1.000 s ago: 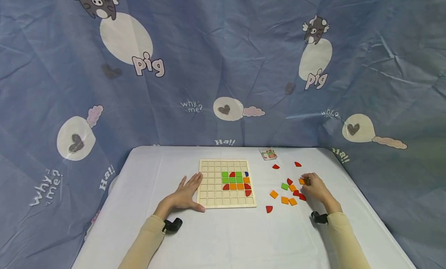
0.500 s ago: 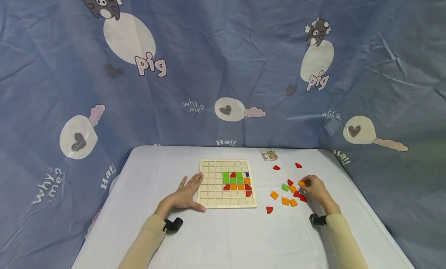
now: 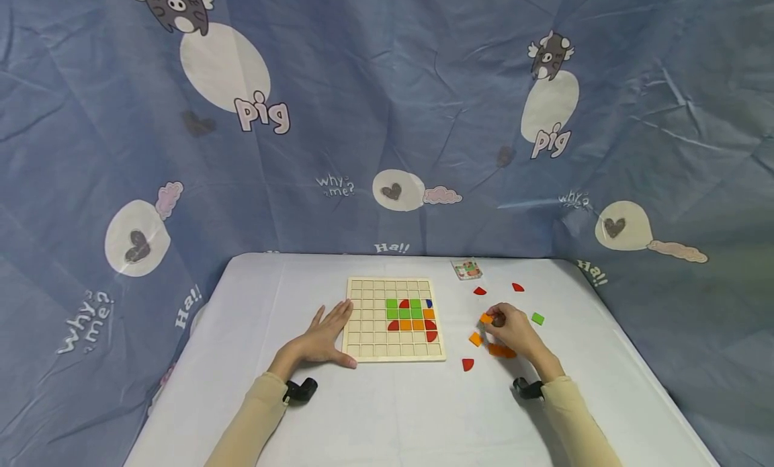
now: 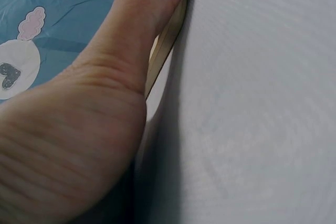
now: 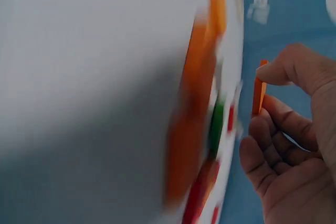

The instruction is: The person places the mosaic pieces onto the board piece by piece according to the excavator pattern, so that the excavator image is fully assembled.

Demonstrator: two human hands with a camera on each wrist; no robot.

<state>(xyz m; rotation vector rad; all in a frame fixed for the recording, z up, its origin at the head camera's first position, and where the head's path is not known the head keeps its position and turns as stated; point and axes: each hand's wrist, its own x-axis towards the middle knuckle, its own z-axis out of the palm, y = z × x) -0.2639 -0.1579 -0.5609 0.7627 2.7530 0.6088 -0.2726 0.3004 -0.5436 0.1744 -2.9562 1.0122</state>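
Note:
In the head view my right hand [image 3: 514, 329] pinches an orange square tile [image 3: 486, 318] between thumb and fingers, raised over the loose pieces. The right wrist view shows this orange tile [image 5: 259, 93] edge-on at the thumb tip. My left hand [image 3: 317, 339] lies spread along the left side of a wooden grid board [image 3: 363, 332], fingertips on its edge and thumb at the near left corner. Green and orange squares, red quarter-circles and one blue piece [image 3: 428, 304] fill cells in the board's right half.
Around my right hand lie an orange tile [image 3: 476, 339], a red quarter-circle [image 3: 468, 364] and a green tile [image 3: 537, 318]; other pieces sit partly hidden beneath it. Two red pieces lie farther back. A printed card [image 3: 467, 269] is near the far edge. A patterned cloth hangs behind.
My right hand has lifted the orange tile and moved left toward the board with it. A green tile formerly under the hand now shows. The left hand stays put.

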